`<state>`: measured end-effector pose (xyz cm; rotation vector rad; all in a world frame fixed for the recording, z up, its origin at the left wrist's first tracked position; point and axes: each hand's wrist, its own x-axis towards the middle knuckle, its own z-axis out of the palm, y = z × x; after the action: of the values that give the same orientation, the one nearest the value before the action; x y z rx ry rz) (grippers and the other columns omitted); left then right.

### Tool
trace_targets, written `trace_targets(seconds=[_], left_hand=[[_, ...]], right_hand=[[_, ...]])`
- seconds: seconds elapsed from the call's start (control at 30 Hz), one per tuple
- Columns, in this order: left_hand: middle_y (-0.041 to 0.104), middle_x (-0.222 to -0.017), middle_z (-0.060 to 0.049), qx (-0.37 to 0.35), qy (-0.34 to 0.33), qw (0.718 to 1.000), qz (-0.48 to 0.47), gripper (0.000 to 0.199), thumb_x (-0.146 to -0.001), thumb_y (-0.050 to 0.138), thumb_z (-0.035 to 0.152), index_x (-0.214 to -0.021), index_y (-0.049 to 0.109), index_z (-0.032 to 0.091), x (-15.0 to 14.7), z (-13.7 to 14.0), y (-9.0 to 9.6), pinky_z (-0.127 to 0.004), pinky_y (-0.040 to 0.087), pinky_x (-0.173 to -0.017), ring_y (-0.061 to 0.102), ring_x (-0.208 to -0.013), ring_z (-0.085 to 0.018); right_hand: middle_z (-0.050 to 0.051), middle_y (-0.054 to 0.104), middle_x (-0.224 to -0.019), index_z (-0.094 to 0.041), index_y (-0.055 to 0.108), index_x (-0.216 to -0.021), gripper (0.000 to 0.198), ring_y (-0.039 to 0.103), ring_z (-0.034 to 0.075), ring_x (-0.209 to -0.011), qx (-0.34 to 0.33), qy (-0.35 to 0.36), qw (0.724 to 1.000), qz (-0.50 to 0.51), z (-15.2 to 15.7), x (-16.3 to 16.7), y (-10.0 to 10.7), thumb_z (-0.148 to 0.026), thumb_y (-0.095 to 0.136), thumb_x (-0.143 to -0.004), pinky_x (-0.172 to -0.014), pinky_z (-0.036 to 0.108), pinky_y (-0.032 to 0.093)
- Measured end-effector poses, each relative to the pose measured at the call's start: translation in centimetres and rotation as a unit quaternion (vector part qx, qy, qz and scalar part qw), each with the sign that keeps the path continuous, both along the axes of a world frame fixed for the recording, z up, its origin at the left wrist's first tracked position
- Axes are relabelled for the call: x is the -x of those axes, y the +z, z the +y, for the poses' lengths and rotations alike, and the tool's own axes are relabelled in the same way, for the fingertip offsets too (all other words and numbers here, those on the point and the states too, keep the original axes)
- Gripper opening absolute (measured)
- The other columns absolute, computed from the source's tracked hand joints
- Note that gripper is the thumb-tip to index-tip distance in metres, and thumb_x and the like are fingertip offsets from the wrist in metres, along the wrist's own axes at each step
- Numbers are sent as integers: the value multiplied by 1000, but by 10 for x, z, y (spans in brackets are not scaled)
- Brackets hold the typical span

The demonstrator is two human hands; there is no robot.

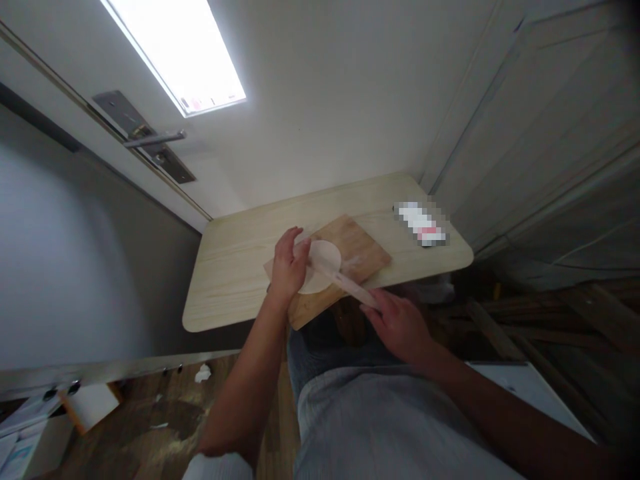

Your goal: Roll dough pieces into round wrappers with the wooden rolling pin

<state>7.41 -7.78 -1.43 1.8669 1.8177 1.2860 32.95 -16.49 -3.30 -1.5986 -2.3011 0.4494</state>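
Note:
My right hand (pixel 400 323) is closed around the near right end of a pale wooden rolling pin (pixel 356 290). The pin slants up and left over a thin, pale round of dough (pixel 313 283), its far end blurred. Under the dough lies a square wooden board (pixel 365 243) with a white, floury smear on it. My left hand (pixel 291 263) rests at the dough's left edge, fingers stretched out and thumb apart, close to the pin's far end. Part of the dough's left side is hidden by that hand.
The board overhangs the front edge of a light wooden table (pixel 235 267). A pixelated object (pixel 420 223) lies at the table's right. Behind stands a door with a metal handle (pixel 155 139). White scraps (pixel 203 373) lie on the floor, with planks (pixel 500 333) at right.

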Motion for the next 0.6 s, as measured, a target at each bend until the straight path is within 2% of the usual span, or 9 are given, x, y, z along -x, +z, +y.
trace_targets(seconds=[0.07, 0.17, 0.3, 0.4, 0.6], left_hand=[[63, -135, -11, 9, -39, 999, 18, 39, -98, 50, 46, -125, 63, 22, -4, 2, -1, -45, 39, -113, 54, -130, -24], [64, -134, -10, 26, -75, 994, 75, 36, -98, 49, 43, -123, 65, 23, -6, -3, -6, -48, 38, -113, 54, -130, -25], [58, -143, -7, 76, -88, 972, 204, 35, -101, 43, 41, -128, 61, 28, -7, -11, -9, -60, 25, -117, 44, -138, -28], [53, -149, -3, 96, -96, 952, 276, 37, -103, 36, 40, -131, 59, 31, -12, -8, -8, -64, 20, -118, 39, -142, -29], [53, -149, 0, 100, -114, 939, 309, 42, -104, 31, 43, -134, 57, 33, -26, 12, -7, -61, 21, -119, 37, -143, -27]], right_hand=[[7, 74, -91, -21, 61, -100, 24, 67, 24, -79, 43, 8, 999, -3, -10, 13, 3, -38, 45, -100, -64, 33, 35], [6, 74, -88, -19, 60, -100, 26, 68, 23, -75, 72, 13, 997, 0, -16, 23, 5, -39, 43, -101, -62, 32, 33], [5, 73, -86, -19, 60, -99, 29, 69, 22, -74, 90, 31, 995, 16, -18, 21, 6, -42, 42, -102, -61, 32, 32], [5, 72, -84, -18, 60, -101, 32, 69, 21, -73, 95, 36, 994, 30, -20, 18, 8, -43, 40, -103, -61, 31, 32], [4, 71, -80, -19, 60, -99, 35, 67, 20, -71, 115, 18, 992, 43, -18, 15, 9, -47, 39, -102, -60, 30, 32]])
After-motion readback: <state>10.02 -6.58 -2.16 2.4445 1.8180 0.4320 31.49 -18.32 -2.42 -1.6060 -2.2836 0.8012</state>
